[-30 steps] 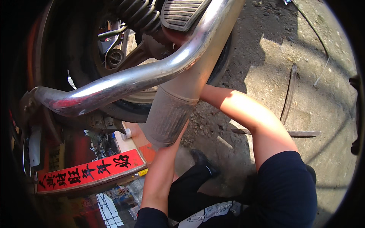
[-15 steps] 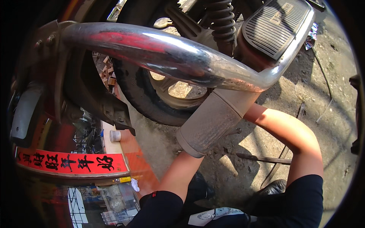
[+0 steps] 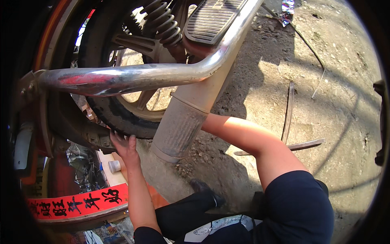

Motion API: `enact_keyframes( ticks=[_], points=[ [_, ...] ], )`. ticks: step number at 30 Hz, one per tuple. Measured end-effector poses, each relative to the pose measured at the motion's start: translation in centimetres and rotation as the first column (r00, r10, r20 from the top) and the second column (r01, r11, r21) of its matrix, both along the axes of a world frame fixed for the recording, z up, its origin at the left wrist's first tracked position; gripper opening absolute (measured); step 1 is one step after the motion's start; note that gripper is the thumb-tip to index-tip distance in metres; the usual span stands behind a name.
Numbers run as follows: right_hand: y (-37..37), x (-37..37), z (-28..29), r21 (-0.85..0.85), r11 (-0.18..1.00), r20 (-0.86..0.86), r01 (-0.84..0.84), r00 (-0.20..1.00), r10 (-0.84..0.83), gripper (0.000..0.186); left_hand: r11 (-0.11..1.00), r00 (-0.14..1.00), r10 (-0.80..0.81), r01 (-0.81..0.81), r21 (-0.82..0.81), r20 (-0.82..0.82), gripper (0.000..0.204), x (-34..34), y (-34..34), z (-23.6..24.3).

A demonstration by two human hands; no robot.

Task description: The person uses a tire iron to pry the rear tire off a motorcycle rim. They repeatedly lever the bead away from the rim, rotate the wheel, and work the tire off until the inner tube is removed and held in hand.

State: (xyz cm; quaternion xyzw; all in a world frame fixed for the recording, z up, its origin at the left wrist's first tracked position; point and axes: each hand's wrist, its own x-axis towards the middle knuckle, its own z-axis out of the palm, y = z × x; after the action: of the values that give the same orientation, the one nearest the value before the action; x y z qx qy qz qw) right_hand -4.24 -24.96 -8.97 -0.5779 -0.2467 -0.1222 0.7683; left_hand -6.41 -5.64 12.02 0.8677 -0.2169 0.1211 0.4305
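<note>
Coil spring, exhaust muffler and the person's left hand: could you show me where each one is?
Coil spring [image 3: 165, 25]: head view, middle of its coils.
Exhaust muffler [image 3: 181, 125]: head view, side of its wide end section.
Left hand [image 3: 126, 149]: head view, middle of the hand.

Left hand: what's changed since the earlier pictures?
The left hand, hidden behind the exhaust before, has come out leftward, open, to the lower edge of the tyre; whether it touches is unclear. The right forearm still reaches behind the exhaust, its hand hidden; the dark strips still lie crossed.
</note>
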Motion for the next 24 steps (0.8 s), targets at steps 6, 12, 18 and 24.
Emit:
enact_keyframes(
  ticks=[6, 12, 18, 24],
  points=[
    [3.6, -0.4, 3.1, -0.101, 0.994, -0.007, 0.047, 0.999, -0.048, 0.047, 0.931, 0.985, 0.171, -0.153, -0.33, 0.026, 0.063, 2.2, -5.3, 2.7],
    [2.9, 1.8, -0.7, -0.184, 0.978, -0.013, 0.1, 0.994, -0.104, 0.048, 0.957, 0.959, 0.194, -0.137, -0.256, 0.209, 0.066, 3.9, -7.7, 0.5],
    [-8.2, -9.1, 4.1, -0.726, 0.686, -0.117, -0.039, 0.991, -0.067, 0.035, 0.912, 0.887, 0.385, -0.323, -0.252, 0.255, 0.06, 3.3, -4.8, -0.9],
    [-8.9, -9.4, 0.2, -0.814, 0.574, -0.047, 0.093, 0.973, -0.224, 0.023, 0.849, 0.908, 0.413, -0.354, -0.393, 0.075, 0.07, 1.5, -3.4, -8.0]
  ],
)
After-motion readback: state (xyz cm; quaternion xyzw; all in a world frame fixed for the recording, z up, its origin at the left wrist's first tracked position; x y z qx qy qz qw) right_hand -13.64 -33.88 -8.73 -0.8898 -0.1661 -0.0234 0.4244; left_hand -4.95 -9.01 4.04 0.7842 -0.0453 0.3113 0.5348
